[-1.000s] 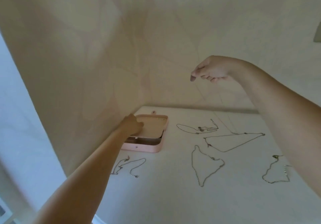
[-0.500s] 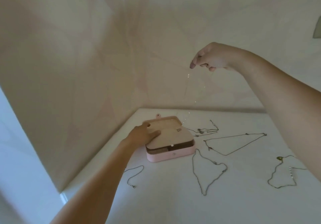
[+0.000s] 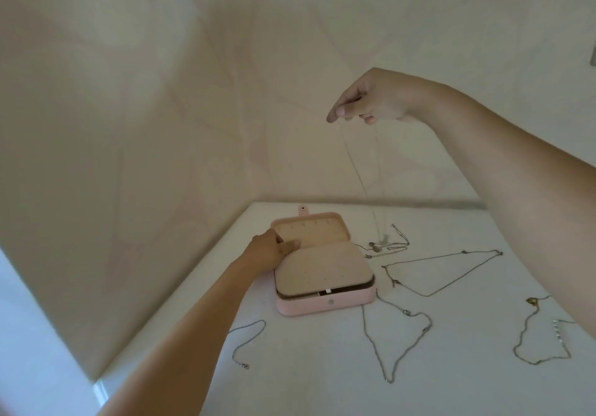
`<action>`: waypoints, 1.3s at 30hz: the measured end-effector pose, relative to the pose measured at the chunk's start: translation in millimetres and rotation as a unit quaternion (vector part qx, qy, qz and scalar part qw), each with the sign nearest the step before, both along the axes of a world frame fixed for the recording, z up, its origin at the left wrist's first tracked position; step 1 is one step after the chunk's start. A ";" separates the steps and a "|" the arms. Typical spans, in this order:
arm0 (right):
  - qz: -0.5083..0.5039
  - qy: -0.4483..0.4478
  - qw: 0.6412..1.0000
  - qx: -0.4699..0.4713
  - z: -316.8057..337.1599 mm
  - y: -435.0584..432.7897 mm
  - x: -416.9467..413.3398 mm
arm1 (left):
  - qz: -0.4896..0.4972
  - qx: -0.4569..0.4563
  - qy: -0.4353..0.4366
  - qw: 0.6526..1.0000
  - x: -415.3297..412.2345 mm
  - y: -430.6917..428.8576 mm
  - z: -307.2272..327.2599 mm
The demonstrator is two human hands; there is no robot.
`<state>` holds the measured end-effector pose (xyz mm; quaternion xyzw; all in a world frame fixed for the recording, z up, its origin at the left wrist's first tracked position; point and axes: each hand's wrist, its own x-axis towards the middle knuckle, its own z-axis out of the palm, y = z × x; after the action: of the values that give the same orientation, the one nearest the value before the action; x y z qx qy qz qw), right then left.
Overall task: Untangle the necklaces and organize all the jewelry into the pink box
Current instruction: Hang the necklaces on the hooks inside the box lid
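The task is at an early stage of the storing phase. The pink box (image 3: 300, 307) stands open on the white worktop (image 3: 322, 367), near the corner of the walls, with its lid (image 3: 309, 225) folded back and a beige insert panel (image 3: 322, 270) lying over the lower compartment. No jewelry is visible on the lid hooks or on the panel; the space below the panel is mostly hidden. The left hand (image 3: 274, 249) rests on the box at the fold between lid and panel, fingers extended and pressing, gripping nothing visible. The right hand (image 3: 367, 99) is raised well above the worktop and pinches a thin hanging necklace (image 3: 356, 173) between thumb and fingertips; two strands drop from it toward a small bunched cluster (image 3: 383, 244) just right of the box. Whether the lower end is free of that cluster cannot be determined. Four further pieces lie separately on the worktop — a triangular chain (image 3: 442, 270) right of the box, a looped chain (image 3: 400, 335) in front of it, a gold-toned chain (image 3: 541, 335) at the far right, and a short silver chain (image 3: 245, 341) left of the box's front. These appear already untangled. Judged remaining: clear the cluster, hang or lay the held necklace in the box, then transfer every other piece.
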<state>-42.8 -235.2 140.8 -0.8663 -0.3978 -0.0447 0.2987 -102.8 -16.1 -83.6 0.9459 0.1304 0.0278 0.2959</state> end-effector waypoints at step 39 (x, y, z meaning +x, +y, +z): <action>0.038 -0.015 0.990 0.138 -23.0 79.6 27.4 | -0.034 0.010 -0.259 0.965 -17.2 -33.6 -17.8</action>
<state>-15.4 -155.7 117.9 -0.8004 -0.4247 -0.1013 0.4107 -120.0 -49.6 -101.4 0.9130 0.0170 0.2631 0.3112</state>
